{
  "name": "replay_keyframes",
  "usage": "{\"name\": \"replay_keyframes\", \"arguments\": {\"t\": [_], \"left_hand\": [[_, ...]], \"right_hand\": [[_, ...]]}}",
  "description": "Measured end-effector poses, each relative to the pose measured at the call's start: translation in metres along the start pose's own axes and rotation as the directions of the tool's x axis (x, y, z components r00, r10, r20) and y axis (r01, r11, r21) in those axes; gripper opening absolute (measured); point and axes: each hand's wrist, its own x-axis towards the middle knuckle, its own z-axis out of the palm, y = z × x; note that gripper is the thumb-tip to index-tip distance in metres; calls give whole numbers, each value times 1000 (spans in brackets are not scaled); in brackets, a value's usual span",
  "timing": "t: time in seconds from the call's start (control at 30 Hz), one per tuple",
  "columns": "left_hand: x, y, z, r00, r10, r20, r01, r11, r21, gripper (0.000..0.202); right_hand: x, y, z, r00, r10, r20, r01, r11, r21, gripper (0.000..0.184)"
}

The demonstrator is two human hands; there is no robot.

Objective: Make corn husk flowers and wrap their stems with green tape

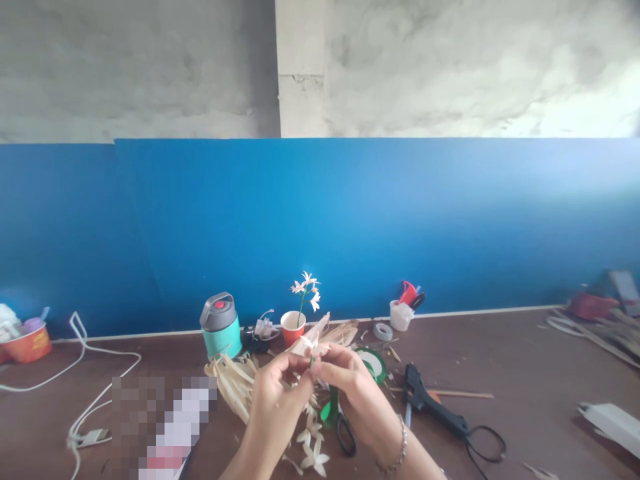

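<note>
My left hand [281, 393] and my right hand [347, 383] meet over the middle of the table, fingertips pinched together. Between them is a small white artificial flower [311, 343], its petals up and a bit of green stem below. Both hands appear closed on it, though the exact grip is partly hidden by the fingers. A strip of green tape [333, 400] hangs just under my right hand. Below the hands lie loose white flowers [314, 457] and the black handle of a pair of scissors [346, 435]. Pale dried husks [231, 383] spread beside my left hand.
Behind the hands, an orange paper cup [293, 330] holds a finished-looking flower stem [302, 308]. A teal flask [221, 330] stands to its left. At right are a green-edged tape roll [381, 367], a grey tape roll [383, 332], a white cup [401, 316] and a black glue gun [435, 403].
</note>
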Motion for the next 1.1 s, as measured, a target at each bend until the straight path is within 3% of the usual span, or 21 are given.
{"name": "replay_keyframes", "arguments": {"t": [0.17,0.33,0.47,0.67,0.9,1.0,1.1], "left_hand": [[4,3,-2,987,-146,72,159,960,-230,18],[5,4,-3,983,-148,106,174,935,-308,19],[5,5,-5,978,-144,154,192,906,-378,19],[6,6,-9,973,-149,177,201,922,-332,18],[4,4,-4,973,-180,146,203,965,-164,25],[4,4,-1,978,-164,127,185,968,-172,25],[3,3,1,983,-142,117,162,968,-190,22]], "right_hand": [[1,-9,-4,998,39,50,-34,996,-87,19],[2,-10,-1,997,-27,-79,4,961,-278,9],[1,-12,0,997,-39,-70,18,962,-274,6],[1,-12,-5,1000,14,-13,-18,962,-273,9],[1,-11,-4,975,-218,-30,169,828,-535,16],[-1,-8,1,976,-192,-100,131,891,-434,21],[-2,-3,5,983,-80,-163,51,984,-171,24]]}}
